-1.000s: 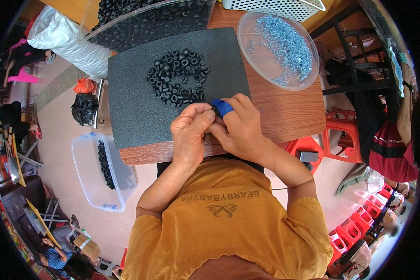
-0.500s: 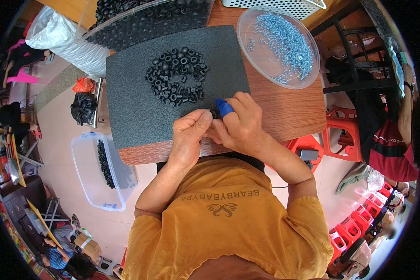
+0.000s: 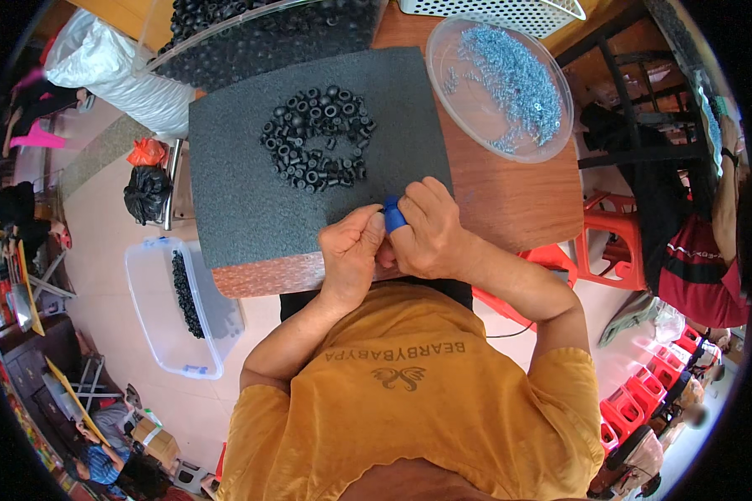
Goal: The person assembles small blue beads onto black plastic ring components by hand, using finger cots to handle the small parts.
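Observation:
My left hand (image 3: pixel 350 249) and my right hand (image 3: pixel 427 230) meet at the near edge of the dark foam mat (image 3: pixel 230 179), fingertips pressed together. Both are closed in a pinch, and a blue cover (image 3: pixel 394 215) wraps one finger of the right hand. The small black part seen between them a moment ago is now almost wholly hidden by the fingers. Just beyond my hands, a loose ring-shaped pile of small black rubber-like parts (image 3: pixel 296 160) lies on the mat.
A clear bin (image 3: pixel 263 18) of black parts stands behind the mat. At right, a round clear lid (image 3: pixel 443 86) holds small silvery-blue pieces on the wooden table (image 3: pixel 510 200). On the floor are a plastic tub (image 3: pixel 154 334) at left and red stools (image 3: pixel 614 242) at right.
Both hands have drawn slightly toward me and closed tighter together. The black part that showed between the fingertips is now covered. The pile looks the same.

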Demonstrator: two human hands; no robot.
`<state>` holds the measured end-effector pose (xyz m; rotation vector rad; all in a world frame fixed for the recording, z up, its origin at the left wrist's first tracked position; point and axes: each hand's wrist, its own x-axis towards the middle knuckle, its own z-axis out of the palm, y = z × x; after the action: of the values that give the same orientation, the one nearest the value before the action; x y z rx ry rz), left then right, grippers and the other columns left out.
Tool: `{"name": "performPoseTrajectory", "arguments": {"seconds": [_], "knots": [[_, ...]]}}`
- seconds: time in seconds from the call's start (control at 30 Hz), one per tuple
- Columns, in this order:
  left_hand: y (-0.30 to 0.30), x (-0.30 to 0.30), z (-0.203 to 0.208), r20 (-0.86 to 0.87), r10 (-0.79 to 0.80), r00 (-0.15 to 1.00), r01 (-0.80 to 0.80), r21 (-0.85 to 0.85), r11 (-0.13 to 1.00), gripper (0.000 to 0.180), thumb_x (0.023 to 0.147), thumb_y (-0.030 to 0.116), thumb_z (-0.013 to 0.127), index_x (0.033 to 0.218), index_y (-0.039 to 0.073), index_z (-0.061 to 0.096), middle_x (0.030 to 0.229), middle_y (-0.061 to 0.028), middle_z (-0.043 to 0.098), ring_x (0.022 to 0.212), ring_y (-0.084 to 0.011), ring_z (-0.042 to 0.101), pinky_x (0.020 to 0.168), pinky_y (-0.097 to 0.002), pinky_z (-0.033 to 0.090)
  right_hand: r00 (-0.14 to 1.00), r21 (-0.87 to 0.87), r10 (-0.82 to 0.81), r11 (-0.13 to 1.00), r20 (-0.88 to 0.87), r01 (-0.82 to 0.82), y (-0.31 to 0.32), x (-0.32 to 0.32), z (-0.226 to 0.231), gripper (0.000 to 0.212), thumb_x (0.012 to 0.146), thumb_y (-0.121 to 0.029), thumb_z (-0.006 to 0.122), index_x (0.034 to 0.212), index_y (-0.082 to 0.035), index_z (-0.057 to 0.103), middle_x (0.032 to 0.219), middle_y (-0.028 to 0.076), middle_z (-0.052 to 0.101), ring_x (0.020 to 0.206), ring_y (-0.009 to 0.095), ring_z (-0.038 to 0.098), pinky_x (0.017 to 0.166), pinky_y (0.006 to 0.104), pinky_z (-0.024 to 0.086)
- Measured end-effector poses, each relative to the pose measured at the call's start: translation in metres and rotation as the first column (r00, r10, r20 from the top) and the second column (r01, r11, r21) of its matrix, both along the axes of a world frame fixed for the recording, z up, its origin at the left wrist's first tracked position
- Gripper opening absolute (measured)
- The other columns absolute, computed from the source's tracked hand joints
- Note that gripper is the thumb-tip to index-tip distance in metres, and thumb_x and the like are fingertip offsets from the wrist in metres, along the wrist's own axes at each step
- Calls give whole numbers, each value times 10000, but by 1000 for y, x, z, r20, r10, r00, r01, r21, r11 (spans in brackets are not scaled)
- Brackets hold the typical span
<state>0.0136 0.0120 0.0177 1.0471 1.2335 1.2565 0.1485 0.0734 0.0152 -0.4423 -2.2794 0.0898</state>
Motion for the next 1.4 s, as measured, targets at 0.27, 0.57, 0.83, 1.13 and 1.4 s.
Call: {"name": "performPoseTrajectory", "arguments": {"seconds": [0.27,0.57,0.83,1.13,1.4], "knots": [[1,-3,-8,239,-49,970,87,-153,984,277,939,176,527,1058,-67,588,726,-57,610,552,-97,552,498,-197,441,1000,3,-19,1000,8,19,8,2,1,230,447,-170,565,557,-39,410,577,103,374,551,257,395,479,372,299],[5,-48,15,-39,284,958,-283,42,958,195,897,115,581,1019,-33,612,747,-90,647,555,-82,540,513,-205,446,950,-41,-310,950,-41,308,56,31,63,309,687,-120,762,637,-46,465,602,106,453,513,284,454,460,412,346],[60,-117,9,-593,401,699,-319,244,916,157,830,122,635,922,-6,638,745,-88,635,601,-145,565,554,-266,445,737,136,-676,731,13,669,199,67,111,351,770,-310,687,692,17,583,648,220,577,600,358,578,563,423,443],[84,-116,5,-852,306,424,-44,319,947,181,733,95,694,882,13,632,776,-115,641,682,-237,627,623,-320,465,548,20,-835,549,45,836,244,58,105,302,694,-224,705,743,44,577,713,276,593,721,416,597,668,481,460],[81,-112,4,-846,349,403,74,411,909,156,736,32,669,885,9,627,797,-116,617,713,-227,620,666,-304,479,831,-161,-554,826,-54,541,158,68,69,259,767,-226,692,721,9,594,674,188,583,618,338,578,582,419,449]]}}
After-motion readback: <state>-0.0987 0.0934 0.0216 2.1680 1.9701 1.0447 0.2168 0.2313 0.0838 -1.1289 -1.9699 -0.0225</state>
